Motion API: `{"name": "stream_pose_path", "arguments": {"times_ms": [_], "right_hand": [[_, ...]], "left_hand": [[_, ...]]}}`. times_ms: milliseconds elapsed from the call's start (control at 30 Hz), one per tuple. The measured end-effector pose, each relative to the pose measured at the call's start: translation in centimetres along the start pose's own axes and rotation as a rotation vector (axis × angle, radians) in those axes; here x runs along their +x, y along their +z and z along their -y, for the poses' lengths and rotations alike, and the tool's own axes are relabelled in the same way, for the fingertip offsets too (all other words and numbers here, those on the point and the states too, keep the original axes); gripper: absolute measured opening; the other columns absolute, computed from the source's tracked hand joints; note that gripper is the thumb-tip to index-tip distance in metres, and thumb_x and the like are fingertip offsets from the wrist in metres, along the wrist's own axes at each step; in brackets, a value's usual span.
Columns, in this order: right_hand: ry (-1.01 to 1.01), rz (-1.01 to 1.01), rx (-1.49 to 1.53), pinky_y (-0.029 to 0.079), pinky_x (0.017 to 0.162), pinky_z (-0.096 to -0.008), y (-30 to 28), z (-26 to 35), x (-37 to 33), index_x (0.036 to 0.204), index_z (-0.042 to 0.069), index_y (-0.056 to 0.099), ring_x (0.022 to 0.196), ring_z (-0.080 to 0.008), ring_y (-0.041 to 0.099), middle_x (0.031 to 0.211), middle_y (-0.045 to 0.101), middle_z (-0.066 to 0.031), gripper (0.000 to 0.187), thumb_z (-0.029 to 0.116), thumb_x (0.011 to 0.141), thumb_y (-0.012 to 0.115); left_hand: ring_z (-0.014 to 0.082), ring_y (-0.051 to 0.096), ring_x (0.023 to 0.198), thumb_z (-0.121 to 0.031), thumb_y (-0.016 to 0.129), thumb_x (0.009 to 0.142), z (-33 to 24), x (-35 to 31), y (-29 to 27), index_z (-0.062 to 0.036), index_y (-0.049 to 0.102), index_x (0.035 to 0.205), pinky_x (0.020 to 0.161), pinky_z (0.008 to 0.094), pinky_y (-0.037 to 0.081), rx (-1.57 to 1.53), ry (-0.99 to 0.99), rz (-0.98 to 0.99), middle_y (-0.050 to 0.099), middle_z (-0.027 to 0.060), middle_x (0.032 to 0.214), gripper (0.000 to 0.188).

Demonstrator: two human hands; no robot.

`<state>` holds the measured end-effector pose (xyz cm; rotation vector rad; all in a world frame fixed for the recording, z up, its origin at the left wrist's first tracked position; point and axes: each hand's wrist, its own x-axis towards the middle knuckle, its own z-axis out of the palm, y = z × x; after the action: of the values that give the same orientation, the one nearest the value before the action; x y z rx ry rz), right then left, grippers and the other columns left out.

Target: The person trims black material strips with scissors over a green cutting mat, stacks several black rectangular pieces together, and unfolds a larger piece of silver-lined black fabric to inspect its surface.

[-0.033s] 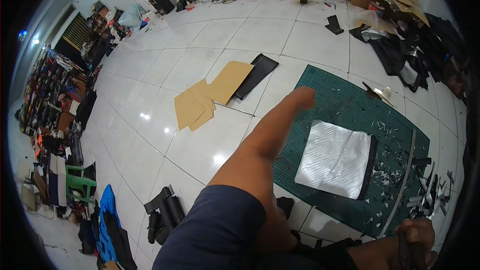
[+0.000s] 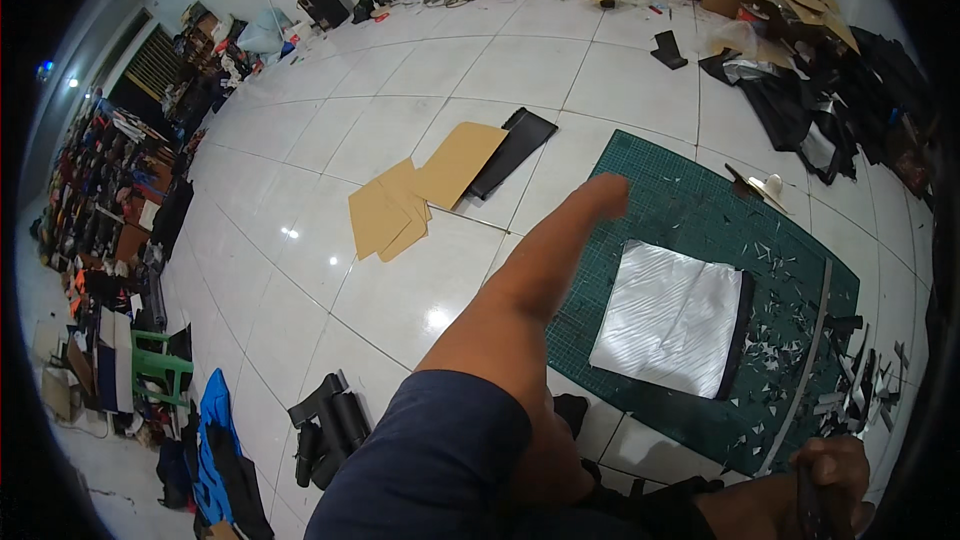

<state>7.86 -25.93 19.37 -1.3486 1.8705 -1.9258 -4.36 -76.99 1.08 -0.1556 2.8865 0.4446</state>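
My left arm, in a navy sleeve, reaches out over the left edge of a green cutting mat [image 2: 640,170]. At its end my left hand [image 2: 606,195] is bent down, its fingers hidden from view. Below it on the mat lies a silver square sheet [image 2: 665,315] with a dark strip along its right side. My right hand [image 2: 838,468] is closed in a fist near the mat's lower right corner. A dark object [image 2: 812,505] shows at that fist, too obscured to name. Just beyond it, a long metal ruler [image 2: 803,370] lies along the mat's right side.
Small offcuts [image 2: 775,345] litter the mat; dark strips [image 2: 865,380] lie to its right. Tan card pieces [image 2: 395,210] and a black folded piece [image 2: 512,152] rest on the tiles. Black rolls [image 2: 335,425] lie lower left. A dark material heap [image 2: 790,110] sits far right.
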Motion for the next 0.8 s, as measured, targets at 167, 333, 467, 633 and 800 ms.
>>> {"name": "stream_pose_path", "arguments": {"times_ms": [167,333,467,633,800], "right_hand": [[-0.007,0.081,0.022,0.044,0.042,-0.0241,-0.5,0.0,0.4,0.108,0.009,0.059,0.047,-0.0143,0.053,0.076,0.061,-0.0187,0.021,0.022,0.092,0.056],[0.018,0.057,0.084,0.048,0.049,-0.0253,0.2,-0.3,0.1,0.107,0.009,0.06,0.051,-0.0161,0.055,0.075,0.061,-0.0177,0.025,0.029,0.092,0.054],[-0.09,-0.094,-0.024,0.051,0.055,-0.0282,1.8,0.6,1.7,0.103,0.008,0.061,0.056,-0.0187,0.058,0.074,0.06,-0.0158,0.027,0.032,0.092,0.054],[0.023,0.077,0.087,0.052,0.06,-0.0284,-0.1,0.3,0.4,0.102,0.006,0.061,0.063,-0.0192,0.06,0.086,0.061,-0.0179,0.03,0.033,0.092,0.053],[0.146,0.052,0.05,0.052,0.065,-0.0277,-1.2,0.5,-0.8,0.103,0.006,0.062,0.072,-0.0183,0.062,0.094,0.06,-0.0177,0.023,0.025,0.092,0.056]], "left_hand": [[0.0381,0.061,0.093,-0.018,0.046,0.08,-0.7,-0.3,0.1,-0.0022,0.063,0.096,0.081,0.0462,0.047,-0.148,-0.076,-0.119,0.064,0.0214,0.098,0.028],[0.0373,0.061,0.091,-0.022,0.048,0.08,-0.3,-0.7,-0.2,-0.0006,0.062,0.093,0.081,0.0448,0.048,-0.151,-0.1,-0.148,0.064,0.0212,0.094,0.029],[0.0348,0.063,0.088,-0.028,0.056,0.075,-1.5,-1.6,-1.2,-0.0025,0.063,0.089,0.077,0.043,0.049,-0.111,-0.082,-0.144,0.065,0.0185,0.091,0.03],[0.0338,0.063,0.086,-0.028,0.059,0.072,-0.8,-1.3,-1.0,-0.0031,0.063,0.09,0.075,0.0429,0.05,-0.098,-0.101,-0.15,0.066,0.0172,0.09,0.031],[0.0327,0.061,0.101,-0.031,0.058,0.075,-0.9,-1.1,-1.4,-0.0038,0.064,0.101,0.086,0.043,0.049,-0.089,-0.131,-0.067,0.064,0.0171,0.105,0.038]]}}
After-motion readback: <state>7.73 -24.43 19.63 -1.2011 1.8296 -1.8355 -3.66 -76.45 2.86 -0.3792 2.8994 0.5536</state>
